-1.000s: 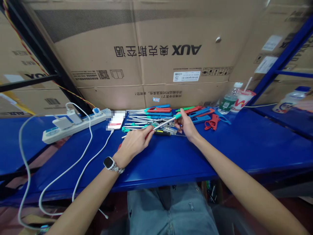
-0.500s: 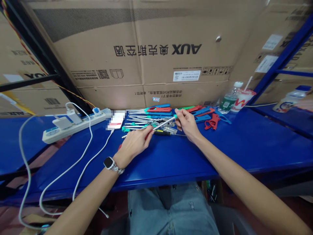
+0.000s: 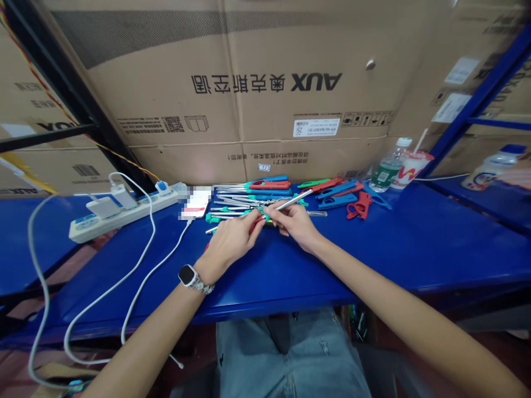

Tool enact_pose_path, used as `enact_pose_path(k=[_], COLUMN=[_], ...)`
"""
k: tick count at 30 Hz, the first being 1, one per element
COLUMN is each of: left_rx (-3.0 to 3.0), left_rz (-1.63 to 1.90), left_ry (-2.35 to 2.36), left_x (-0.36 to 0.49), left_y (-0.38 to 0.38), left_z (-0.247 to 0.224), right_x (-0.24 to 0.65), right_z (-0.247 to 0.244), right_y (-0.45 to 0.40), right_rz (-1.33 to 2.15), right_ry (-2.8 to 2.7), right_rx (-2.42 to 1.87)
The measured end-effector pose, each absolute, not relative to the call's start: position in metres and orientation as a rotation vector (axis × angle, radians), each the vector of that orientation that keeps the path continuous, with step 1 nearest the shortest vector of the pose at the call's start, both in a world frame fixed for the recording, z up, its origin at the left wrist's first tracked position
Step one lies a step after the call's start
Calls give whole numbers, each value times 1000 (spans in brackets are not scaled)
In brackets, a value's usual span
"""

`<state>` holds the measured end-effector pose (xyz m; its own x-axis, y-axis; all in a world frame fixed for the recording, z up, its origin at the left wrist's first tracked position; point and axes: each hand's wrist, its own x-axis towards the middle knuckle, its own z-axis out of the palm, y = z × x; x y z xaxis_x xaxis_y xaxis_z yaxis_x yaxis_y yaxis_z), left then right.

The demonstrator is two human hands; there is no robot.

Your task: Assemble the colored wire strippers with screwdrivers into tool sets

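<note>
My left hand [image 3: 233, 237] is closed round a red handle [image 3: 259, 220] that looks like part of a long-nosed lighter; most of it is hidden under the fingers. My right hand [image 3: 297, 228] pinches the near end of a slim metal tube [image 3: 295, 199] beside a small green piece [image 3: 267, 216]. Up and to the right, the tube's far end points away. Both hands nearly touch where tube and handle meet; whether these are joined I cannot tell. Behind my hands lie several metal tubes [image 3: 234, 200] with green parts, and red and blue handles [image 3: 271, 185].
Loose red and blue plastic shells [image 3: 338, 190] lie to the right, near a green-labelled bottle [image 3: 384, 172] and a lidded cup [image 3: 410, 170]. At left are a white power strip [image 3: 110, 218], a phone [image 3: 198, 202] and loose cables [image 3: 139, 265]. Cardboard [image 3: 265, 121] stands behind the blue table [image 3: 352, 260].
My right hand has moved left and toward me, to my left hand. Its grip has shifted from the tube's far green end to near the handle, and the tube's bare end now sticks out.
</note>
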<state>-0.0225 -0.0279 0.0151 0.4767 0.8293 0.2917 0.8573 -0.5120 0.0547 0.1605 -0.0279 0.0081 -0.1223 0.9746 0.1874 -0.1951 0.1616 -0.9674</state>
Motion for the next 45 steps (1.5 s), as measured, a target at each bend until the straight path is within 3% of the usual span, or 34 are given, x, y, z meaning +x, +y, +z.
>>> enact_pose_path(k=[10, 36, 45], left_rx=[-2683, -2959, -2914], left_rz=[-458, -738, -745], left_ry=[-1537, -1184, -1334], left_x=[-24, -27, -24], left_y=[-28, -25, -28], left_z=[18, 13, 16], right_x=[165, 162, 158], right_z=[10, 0, -2], right_y=[-32, -27, -27], right_rz=[1129, 1253, 1270], right_ry=[-1205, -1314, -1323], right_rx=[-781, -795, -851])
